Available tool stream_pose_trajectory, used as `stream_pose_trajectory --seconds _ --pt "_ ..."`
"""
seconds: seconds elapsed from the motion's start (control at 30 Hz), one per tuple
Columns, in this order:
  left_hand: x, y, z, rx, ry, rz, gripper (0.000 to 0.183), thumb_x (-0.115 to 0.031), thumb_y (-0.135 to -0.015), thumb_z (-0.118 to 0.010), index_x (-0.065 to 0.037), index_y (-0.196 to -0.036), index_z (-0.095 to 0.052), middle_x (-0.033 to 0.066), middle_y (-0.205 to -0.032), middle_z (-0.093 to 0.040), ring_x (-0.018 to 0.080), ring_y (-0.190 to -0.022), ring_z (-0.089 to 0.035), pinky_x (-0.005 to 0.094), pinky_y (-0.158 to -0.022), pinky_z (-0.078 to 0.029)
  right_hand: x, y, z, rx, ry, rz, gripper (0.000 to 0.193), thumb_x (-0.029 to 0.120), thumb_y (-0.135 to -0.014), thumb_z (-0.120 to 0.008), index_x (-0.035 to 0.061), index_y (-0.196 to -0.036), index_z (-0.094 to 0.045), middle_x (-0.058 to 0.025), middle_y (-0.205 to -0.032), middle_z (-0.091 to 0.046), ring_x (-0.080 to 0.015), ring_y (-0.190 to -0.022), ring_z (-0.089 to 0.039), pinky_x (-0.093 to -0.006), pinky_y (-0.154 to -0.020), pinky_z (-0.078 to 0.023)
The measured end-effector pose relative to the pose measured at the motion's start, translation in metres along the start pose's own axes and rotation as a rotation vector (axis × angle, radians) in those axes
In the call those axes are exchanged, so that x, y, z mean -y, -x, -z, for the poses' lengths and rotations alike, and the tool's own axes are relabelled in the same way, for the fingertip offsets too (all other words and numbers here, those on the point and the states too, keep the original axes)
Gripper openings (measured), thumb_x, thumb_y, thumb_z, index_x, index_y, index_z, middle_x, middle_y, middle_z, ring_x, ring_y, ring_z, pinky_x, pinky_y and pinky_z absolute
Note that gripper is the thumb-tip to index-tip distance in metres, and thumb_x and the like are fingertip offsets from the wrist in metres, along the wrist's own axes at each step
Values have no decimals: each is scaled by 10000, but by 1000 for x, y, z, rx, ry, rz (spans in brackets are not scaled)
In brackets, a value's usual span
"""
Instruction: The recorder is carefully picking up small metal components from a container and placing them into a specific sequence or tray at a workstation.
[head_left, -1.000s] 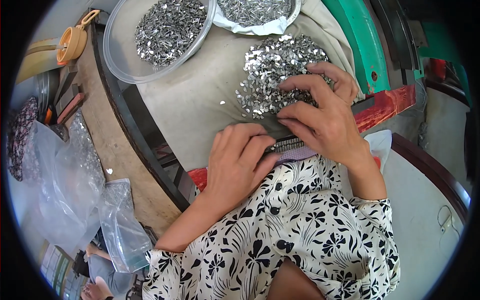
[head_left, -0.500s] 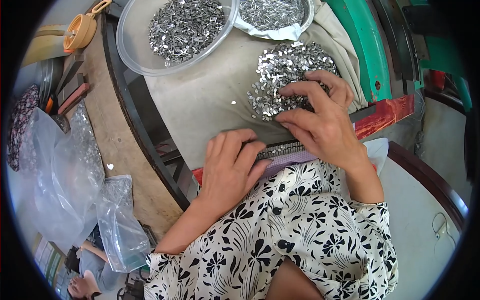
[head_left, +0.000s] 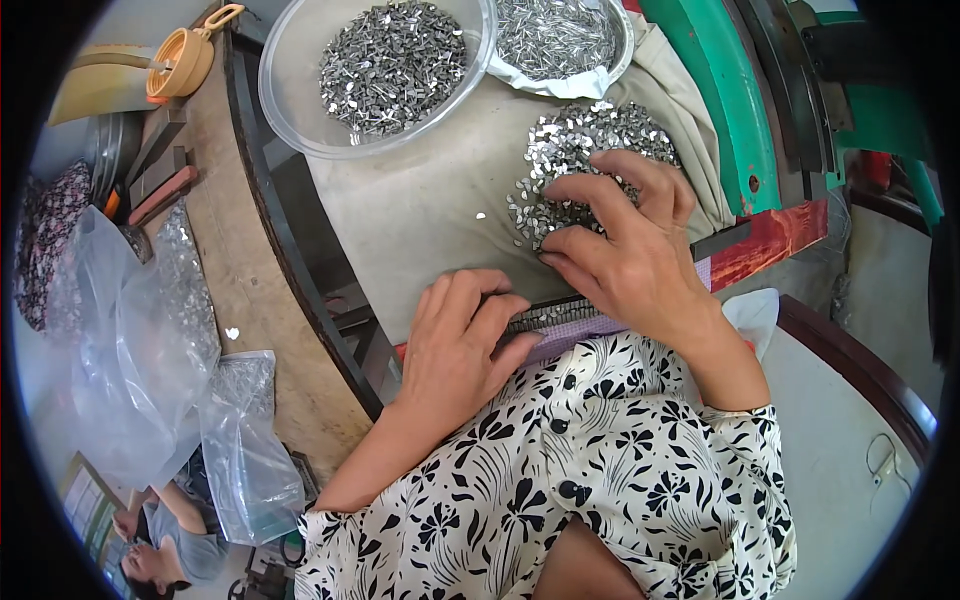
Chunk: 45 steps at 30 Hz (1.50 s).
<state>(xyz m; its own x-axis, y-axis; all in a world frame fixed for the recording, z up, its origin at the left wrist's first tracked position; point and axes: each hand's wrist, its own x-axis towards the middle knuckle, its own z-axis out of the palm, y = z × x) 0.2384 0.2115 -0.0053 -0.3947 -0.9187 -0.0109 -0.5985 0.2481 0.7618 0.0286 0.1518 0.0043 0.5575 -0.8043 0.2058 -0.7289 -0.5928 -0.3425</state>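
A pile of small shiny metal pieces lies on the beige cloth. My right hand is over its near edge, thumb and forefinger pinched together low at the pile's rim; whatever is between the tips is too small to make out. The other fingers bend over the pieces. Close to my body runs a narrow strip of lined-up metal pieces, set side by side along a purple checked cloth. My left hand is closed around the strip's left end, with the thumb on the near side and the curled fingers on the far side.
A clear plastic bowl of metal pieces and a round pan of thin metal pins stand behind. Green machinery borders the right. Plastic bags and an orange lid are at the left. Another person sits lower left.
The whole view has shifted slightly, so the bowls and pile appear further right and lower. My right hand has moved a little left along the pile's near edge; my left hand stays at the strip.
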Motion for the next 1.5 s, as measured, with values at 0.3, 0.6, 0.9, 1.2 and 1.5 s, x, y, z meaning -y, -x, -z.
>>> stream_pose_trajectory --seconds 0.3,0.6,0.9,1.2,1.5 --pt "3 1 -1 -74 55 13 317 -62 -706 -827 -33 -972 -656 109 -1046 -606 289 -941 -596 360 -785 -490 -4 0 6 17 -15 81 105 153 -660 -700 73 -719 -668 -8 -1188 -608 -261 -1250 -458 -441 -1050 -292" --pt "5 -25 5 -136 21 -10 227 24 -762 -765 -20 -965 -675 111 -1015 -608 251 -863 -634 324 -730 -514 -16 15 21 87 -8 -57 197 136 -627 -805 166 -813 -748 33 -1197 -635 -308 -1228 -468 -447 -1007 -297" --pt "3 -36 -1 -113 -60 2 180 44 -805 -720 -27 -968 -693 99 -993 -601 236 -832 -653 315 -700 -521 -14 21 16 -46 -61 -116 207 115 -629 -804 161 -825 -755 1 -1161 -654 -340 -1212 -464 -428 -1030 -290" --pt "1 -13 3 -163 -1 57 202 68 -756 -733 -15 -933 -683 106 -994 -604 243 -875 -635 324 -735 -520 -4 0 -6 -10 -49 8 122 173 -689 -772 170 -784 -695 44 -1177 -620 -284 -1233 -464 -474 -996 -293" --pt "-2 -7 -10 -21 30 -83 226 -109 -757 -766 -72 -953 -660 67 -1011 -587 292 -894 -571 400 -764 -448 -8 1 1 9 -68 10 131 154 -653 -773 160 -745 -681 37 -1178 -637 -298 -1252 -446 -470 -1025 -277"
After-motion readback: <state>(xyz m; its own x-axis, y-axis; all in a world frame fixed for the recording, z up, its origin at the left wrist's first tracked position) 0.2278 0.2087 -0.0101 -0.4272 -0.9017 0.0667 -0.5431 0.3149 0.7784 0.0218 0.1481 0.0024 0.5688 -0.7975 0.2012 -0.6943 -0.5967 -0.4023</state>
